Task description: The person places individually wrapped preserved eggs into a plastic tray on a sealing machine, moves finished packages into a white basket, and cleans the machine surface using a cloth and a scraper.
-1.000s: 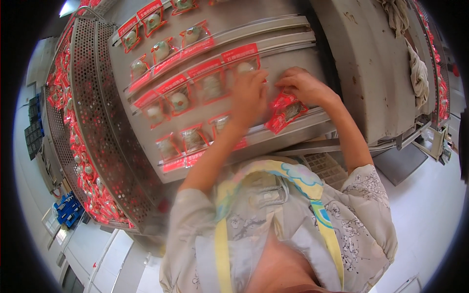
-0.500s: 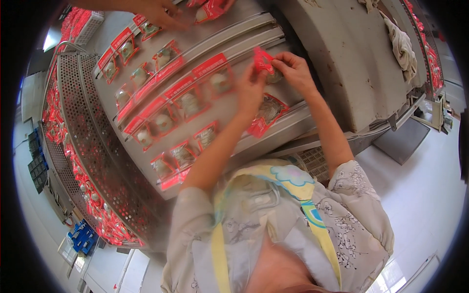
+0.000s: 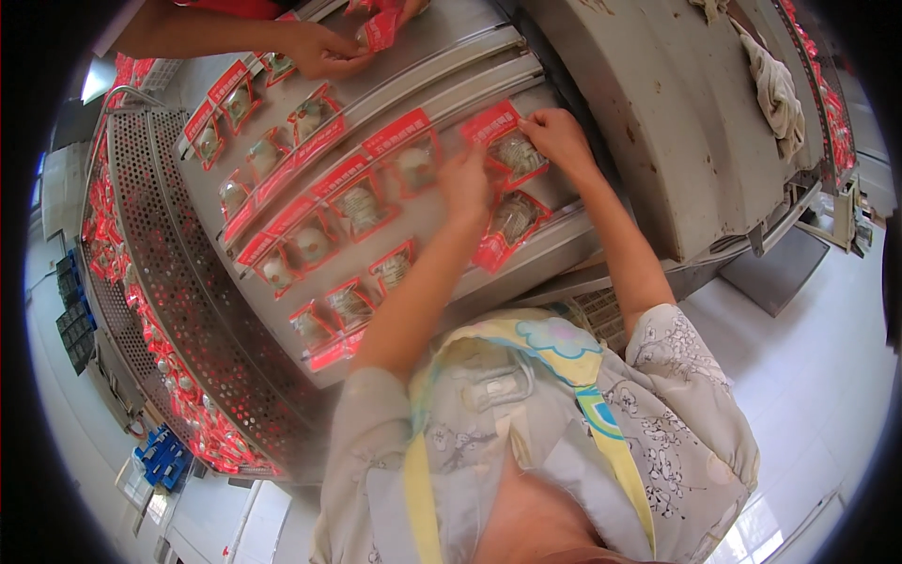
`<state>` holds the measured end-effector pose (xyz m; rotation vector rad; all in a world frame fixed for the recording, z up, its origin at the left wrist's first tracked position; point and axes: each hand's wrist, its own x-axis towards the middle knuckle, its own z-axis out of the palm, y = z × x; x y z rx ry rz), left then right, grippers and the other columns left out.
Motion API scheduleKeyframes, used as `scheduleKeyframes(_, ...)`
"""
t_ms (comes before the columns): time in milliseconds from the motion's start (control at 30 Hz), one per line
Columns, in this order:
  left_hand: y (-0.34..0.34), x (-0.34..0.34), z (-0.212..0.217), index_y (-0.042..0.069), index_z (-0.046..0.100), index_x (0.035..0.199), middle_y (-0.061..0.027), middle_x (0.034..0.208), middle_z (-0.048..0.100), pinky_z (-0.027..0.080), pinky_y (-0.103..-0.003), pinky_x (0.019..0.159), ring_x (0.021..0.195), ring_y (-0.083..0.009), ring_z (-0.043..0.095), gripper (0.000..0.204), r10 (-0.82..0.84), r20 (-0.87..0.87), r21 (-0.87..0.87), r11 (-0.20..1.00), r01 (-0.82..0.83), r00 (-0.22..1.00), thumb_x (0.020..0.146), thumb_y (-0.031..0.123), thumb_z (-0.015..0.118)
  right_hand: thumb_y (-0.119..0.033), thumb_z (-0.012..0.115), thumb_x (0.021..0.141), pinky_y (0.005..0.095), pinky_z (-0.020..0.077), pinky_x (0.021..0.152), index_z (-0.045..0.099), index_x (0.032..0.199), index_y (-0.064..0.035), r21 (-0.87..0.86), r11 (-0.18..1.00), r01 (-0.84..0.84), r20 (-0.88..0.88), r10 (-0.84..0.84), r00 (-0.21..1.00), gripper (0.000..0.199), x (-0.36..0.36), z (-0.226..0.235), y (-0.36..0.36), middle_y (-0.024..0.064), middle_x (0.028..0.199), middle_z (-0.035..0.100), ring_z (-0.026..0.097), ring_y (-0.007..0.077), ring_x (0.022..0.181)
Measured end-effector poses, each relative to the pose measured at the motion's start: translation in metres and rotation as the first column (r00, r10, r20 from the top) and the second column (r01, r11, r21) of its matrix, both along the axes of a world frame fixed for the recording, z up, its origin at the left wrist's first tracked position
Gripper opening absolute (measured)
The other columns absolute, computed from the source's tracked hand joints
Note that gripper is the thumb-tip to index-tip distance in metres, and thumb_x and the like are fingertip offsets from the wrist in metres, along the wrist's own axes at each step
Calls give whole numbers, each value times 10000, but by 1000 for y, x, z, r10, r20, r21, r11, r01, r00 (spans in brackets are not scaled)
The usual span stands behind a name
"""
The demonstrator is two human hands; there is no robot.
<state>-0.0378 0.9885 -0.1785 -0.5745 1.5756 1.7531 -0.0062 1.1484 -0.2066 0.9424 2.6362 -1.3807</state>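
Note:
A clear packet with a red top band (image 3: 519,152) lies flat on the metal line, its pale contents showing through. My right hand (image 3: 561,139) pinches its upper right corner. At the packet's left side is my left hand (image 3: 464,188), smeared by motion, so its fingers and any hold are unclear. Just below lies another red-banded packet (image 3: 515,218), tilted. To the left, between rails, a row of like packets includes one (image 3: 412,164) partly behind my left hand.
Curved metal rails (image 3: 451,70) divide the packet rows. Across the line a co-worker's hand (image 3: 329,52) is near a red packet (image 3: 378,34). A perforated metal guard (image 3: 202,273) borders the left, with many red packets beyond. A large metal housing (image 3: 658,122) stands right.
The packet held bunched between both my hands now lies spread flat. My left hand has come away leftward and down; my right stays at its corner. The co-worker's hand has shifted.

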Motion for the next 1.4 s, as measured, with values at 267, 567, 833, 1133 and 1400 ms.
scheduleKeyframes(267, 7, -19, 3, 71, 535, 1056, -61, 973, 602, 453, -287, 760, 917, -181, 577, 235, 169, 303, 134, 967, -218, 938, 925, 262, 500, -274, 632, 779, 359, 452, 587, 651, 741, -21, -62, 998, 33, -100, -39, 994, 256, -32, -2, 1, 143, 683, 633, 607, 237, 615)
scheduleKeyframes(567, -51, 41, 3, -1, 473, 1213, -78, 1141, 587, 426, -320, 888, 1040, -177, 548, 387, -191, -459, -92, 982, 167, 868, 891, 193, 566, -198, 671, 819, 222, 407, 402, 643, 716, -8, -409, 909, 77, -149, -150, 977, 217, -40, -3, -5, 6, 584, 589, 513, 60, 457)
scheduleKeyframes(833, -71, 33, 19, -19, 600, 1047, -54, 798, 651, 492, -278, 657, 734, -160, 616, 405, -854, -178, -526, 503, 686, 490, 796, 285, 694, -193, 759, 727, 237, 447, 464, 633, 727, 17, -391, 899, 197, -260, -313, 913, 246, -38, -10, -5, 40, 640, 635, 549, 71, 525)
scheduleKeyframes(1133, -85, 20, 9, 75, 574, 1007, -3, 806, 652, 518, -137, 540, 625, -25, 607, 229, -656, 371, 433, 748, 502, 657, 841, 208, 660, -429, 582, 850, 250, 442, 501, 611, 735, 22, -281, 958, -58, 353, 160, 922, 466, 72, 72, -39, 71, 642, 616, 543, 116, 516)
scheduleKeyframes(1400, -102, 32, 32, 68, 558, 1038, -15, 886, 650, 522, -153, 573, 678, -53, 620, 200, -545, 400, 532, 793, 298, 736, 866, 148, 620, -512, 473, 900, 193, 402, 452, 598, 872, -85, -927, 81, 366, 373, 117, 920, 445, 125, 58, -78, 36, 701, 608, 572, 120, 544)
